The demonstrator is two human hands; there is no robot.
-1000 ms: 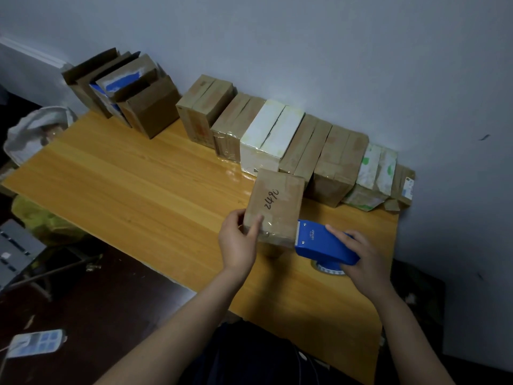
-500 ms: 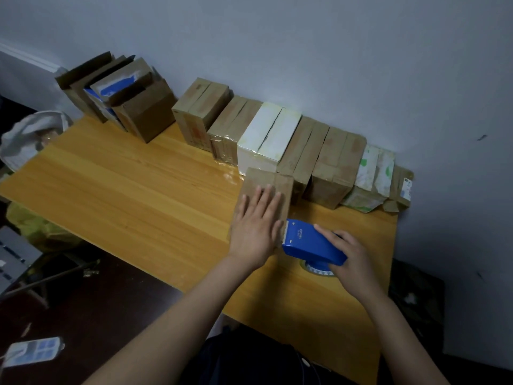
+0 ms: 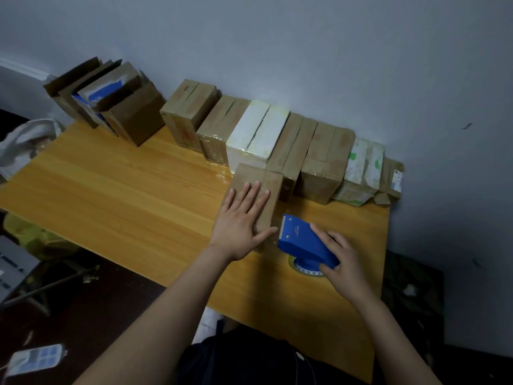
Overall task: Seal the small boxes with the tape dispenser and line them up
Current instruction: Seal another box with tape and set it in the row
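- Pale grey-blue wall [image 3: 305, 51], matte and plain, backs the scene.
- Yellow-orange wooden table [image 3: 111, 190], smooth, with long straight grain.
- Row of closed boxes [image 3: 322, 151] stands side by side against the wall. Most are brown cardboard, one is white, and several have glossy tape over the seams.
- Open brown cartons [image 3: 133, 118] stand at the row's left end, flaps up.
- Small brown box [image 3: 273, 184] lies on the table just in front of the row.
- Left hand [image 3: 241, 220] lies flat on the small brown box, fingers straight and spread, pressing its top.
- Right hand [image 3: 341, 262] curls round the blue plastic tape dispenser [image 3: 299, 240], whose toothed edge sits at the box's near end.
- Pale logo on the dispenser is too small to read.
- Printed label [image 3: 397, 181] on the far-right box is likewise unreadable.
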